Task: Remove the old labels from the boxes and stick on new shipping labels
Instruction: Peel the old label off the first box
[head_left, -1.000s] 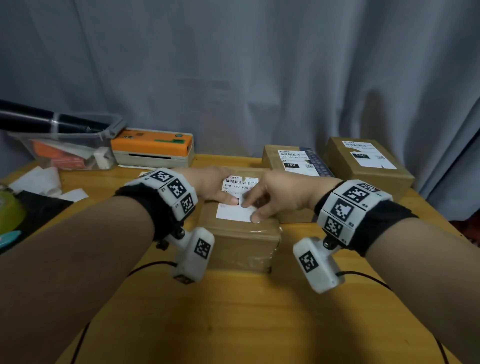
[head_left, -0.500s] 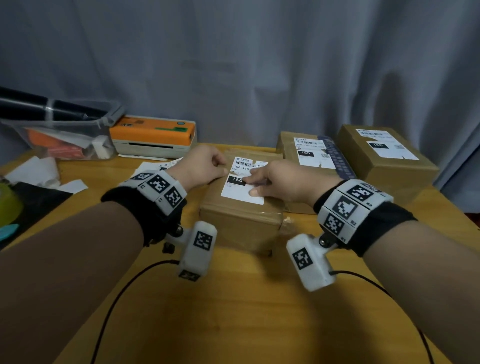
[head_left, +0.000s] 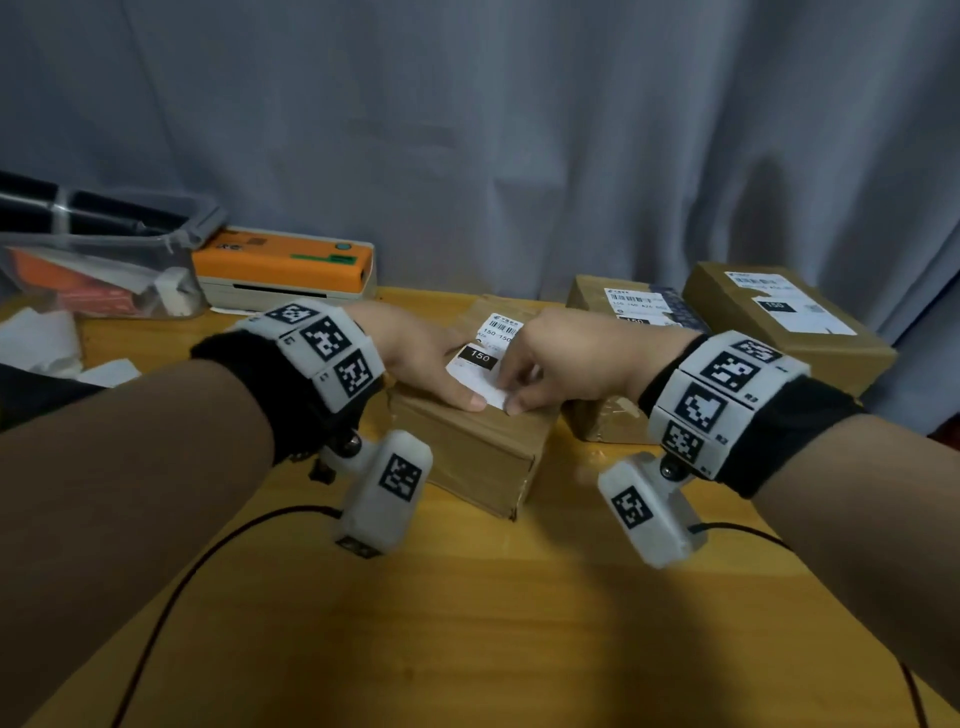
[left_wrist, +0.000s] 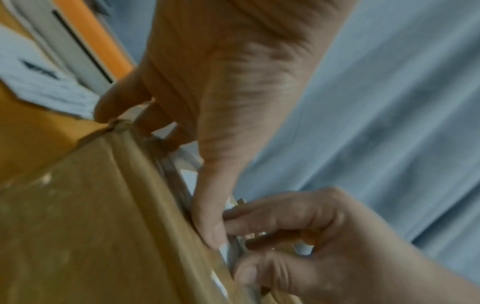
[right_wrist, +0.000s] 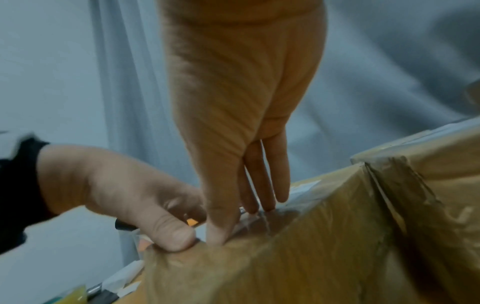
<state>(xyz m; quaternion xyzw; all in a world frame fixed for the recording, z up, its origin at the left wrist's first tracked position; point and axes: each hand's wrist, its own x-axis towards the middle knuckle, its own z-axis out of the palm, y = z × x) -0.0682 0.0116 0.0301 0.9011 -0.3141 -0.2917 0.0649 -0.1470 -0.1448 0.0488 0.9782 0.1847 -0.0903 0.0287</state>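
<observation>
Steadying the brown taped cardboard box (head_left: 467, 441) at the wooden worktop's (head_left: 493, 623) centre, the left hand (head_left: 421, 358) presses its thumb on the white printed shipping label (head_left: 480, 364), while the right hand (head_left: 561, 358) pinches the label's five-o'clock corner, apparently to peel it.

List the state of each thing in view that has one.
Front box: closed, taped.
Label: near corner lifted.
Left hand: thumb pressing the label.
Right hand: pinching the label's corner.
Two rear boxes: closed, labelled.
Label printer: lid shut.
</observation>
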